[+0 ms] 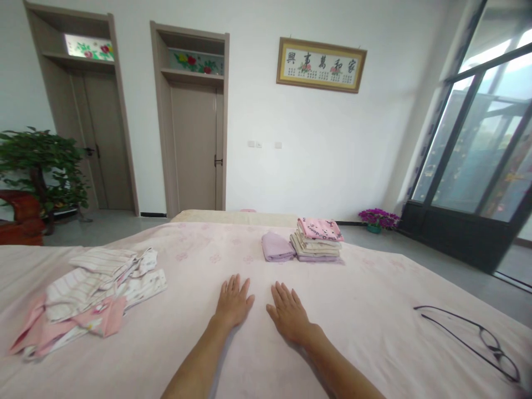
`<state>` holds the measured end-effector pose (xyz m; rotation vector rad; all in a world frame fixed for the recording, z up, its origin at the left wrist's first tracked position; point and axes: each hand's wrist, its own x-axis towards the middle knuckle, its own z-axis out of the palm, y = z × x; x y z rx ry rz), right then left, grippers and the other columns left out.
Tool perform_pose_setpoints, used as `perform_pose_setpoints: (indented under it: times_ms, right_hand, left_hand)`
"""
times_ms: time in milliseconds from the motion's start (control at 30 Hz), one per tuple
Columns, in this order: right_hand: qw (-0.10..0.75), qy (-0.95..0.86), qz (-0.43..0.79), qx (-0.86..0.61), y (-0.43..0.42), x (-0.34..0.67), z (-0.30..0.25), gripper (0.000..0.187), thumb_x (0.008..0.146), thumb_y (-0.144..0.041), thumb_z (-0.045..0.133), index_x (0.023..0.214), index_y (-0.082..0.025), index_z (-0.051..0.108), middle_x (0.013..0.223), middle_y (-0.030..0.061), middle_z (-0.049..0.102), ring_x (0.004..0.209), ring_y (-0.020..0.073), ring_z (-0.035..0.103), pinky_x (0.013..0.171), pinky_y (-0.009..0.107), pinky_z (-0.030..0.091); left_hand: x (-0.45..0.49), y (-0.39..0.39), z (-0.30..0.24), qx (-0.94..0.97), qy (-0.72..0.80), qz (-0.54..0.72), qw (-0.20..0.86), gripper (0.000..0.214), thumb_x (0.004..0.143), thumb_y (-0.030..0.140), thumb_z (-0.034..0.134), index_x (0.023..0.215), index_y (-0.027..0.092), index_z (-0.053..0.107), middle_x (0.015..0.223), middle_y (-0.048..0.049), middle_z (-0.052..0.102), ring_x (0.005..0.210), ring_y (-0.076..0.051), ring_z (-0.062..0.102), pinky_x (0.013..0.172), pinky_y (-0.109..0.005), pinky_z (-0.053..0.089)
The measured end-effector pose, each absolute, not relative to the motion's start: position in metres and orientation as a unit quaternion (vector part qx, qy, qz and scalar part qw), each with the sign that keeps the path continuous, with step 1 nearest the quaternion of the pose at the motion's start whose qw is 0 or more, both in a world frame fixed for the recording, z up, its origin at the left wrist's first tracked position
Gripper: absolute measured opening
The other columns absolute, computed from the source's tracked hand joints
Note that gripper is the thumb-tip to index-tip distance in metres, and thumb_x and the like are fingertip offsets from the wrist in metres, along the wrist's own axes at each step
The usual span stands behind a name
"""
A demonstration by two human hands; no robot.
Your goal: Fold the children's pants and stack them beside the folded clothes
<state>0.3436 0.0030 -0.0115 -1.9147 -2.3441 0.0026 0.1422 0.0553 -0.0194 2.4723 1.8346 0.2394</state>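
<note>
While the folded cloth (pixel 277 247) is lilac, the stack (pixel 318 243) is pink-topped.

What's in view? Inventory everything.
Floral cloth cover: one, pale pink, foreground
Rumpled fabric heap: one, cream, pink, left
Folded fabric stack: one, pink, cream, lilac, centre right
Folded fabric bundle: one, lilac, beside stack
Slim glasses: one pair, black, right
Flat surface: one, beige, beyond cover
Panelled doors: two, brown, back left
Framed rectangular picture: one, gold, back wall
Leafy plant: one, green, left
Curved furniture: one, red, left
Potted flowers: one pot, purple, right
Glazed frame: one, black, far right
Left hand: one, on cover
Right hand: one, on cover
</note>
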Motion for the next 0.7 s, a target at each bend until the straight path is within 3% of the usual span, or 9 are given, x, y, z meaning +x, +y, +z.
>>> perform_pose_setpoints:
  times_ms: [433, 567, 700]
  right_hand:
    - [0.077, -0.77, -0.001, -0.634, -0.01, 0.348, -0.01, 0.063, 0.1, -0.048, 0.027, 0.153, -0.015, 0.037, 0.161, 0.0097, 0.028, 0.149, 0.0273, 0.022, 0.12, 0.048, 0.014]
    - [0.078, -0.77, -0.001, -0.633, -0.008, 0.349, -0.012, 0.061, 0.1, -0.047, 0.029, 0.153, -0.017, 0.037, 0.16, 0.0096, 0.03, 0.149, 0.0256, 0.022, 0.12, 0.047, 0.015]
    - [0.08, -0.77, 0.0, -0.634, -0.006, 0.35, -0.014, 0.061, 0.1, -0.048, 0.029, 0.152, -0.018, 0.039, 0.16, 0.008, 0.032, 0.148, 0.0252, 0.024, 0.12, 0.046, 0.015]
  left_hand:
    - [0.103, 0.021, -0.008, 0.84, 0.53, 0.095, 0.06, 0.063, 0.098, 0.051, 0.029, 0.154, 0.021, 0.034, 0.163, -0.0127, 0.021, 0.151, -0.029, 0.016, 0.121, -0.052, 0.012]
    - [0.087, 0.008, -0.009, 0.838, 0.527, 0.126, 0.064, 0.058, 0.097, 0.047, 0.036, 0.148, 0.021, 0.043, 0.16, -0.0114, 0.031, 0.149, -0.027, 0.024, 0.121, -0.047, 0.017]
    - [0.061, 0.008, -0.005, 0.764, 0.617, 0.187, 0.02, 0.047, 0.093, 0.031, 0.045, 0.138, 0.022, 0.056, 0.151, -0.009, 0.048, 0.144, -0.027, 0.034, 0.12, -0.046, 0.022]
